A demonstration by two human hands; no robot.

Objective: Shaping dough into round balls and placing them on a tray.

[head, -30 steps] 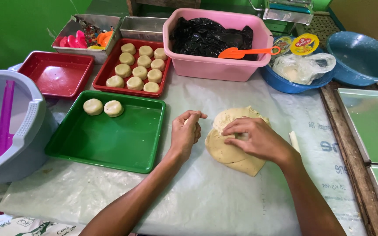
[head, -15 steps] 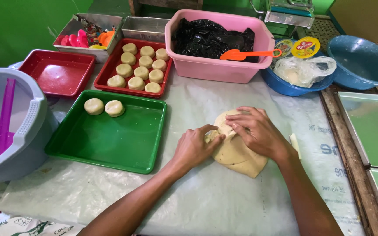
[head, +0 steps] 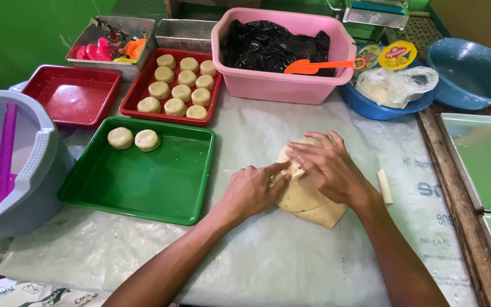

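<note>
A slab of pale dough [head: 305, 200] lies on the plastic-covered table. My left hand [head: 251, 190] pinches the dough's left upper edge with its fingertips. My right hand [head: 328, 166] rests on top of the dough, fingers spread and pressing down. To the left stands a green tray [head: 143, 176] with two round dough pieces [head: 134, 139] in its far left corner. Beyond it, a red tray [head: 137, 91] holds several more round dough pieces [head: 178, 85].
An empty red tray [head: 72, 94] and a grey bucket with a purple tool [head: 7, 159] are at the left. A pink tub with black plastic and an orange scoop [head: 282, 54], blue bowls [head: 473, 62], metal tins [head: 115, 34] stand behind. A small white stick [head: 384, 186] lies right of the dough.
My left hand moved from beside the dough onto its left edge and now pinches it. My right hand shifted slightly over the dough's top.
</note>
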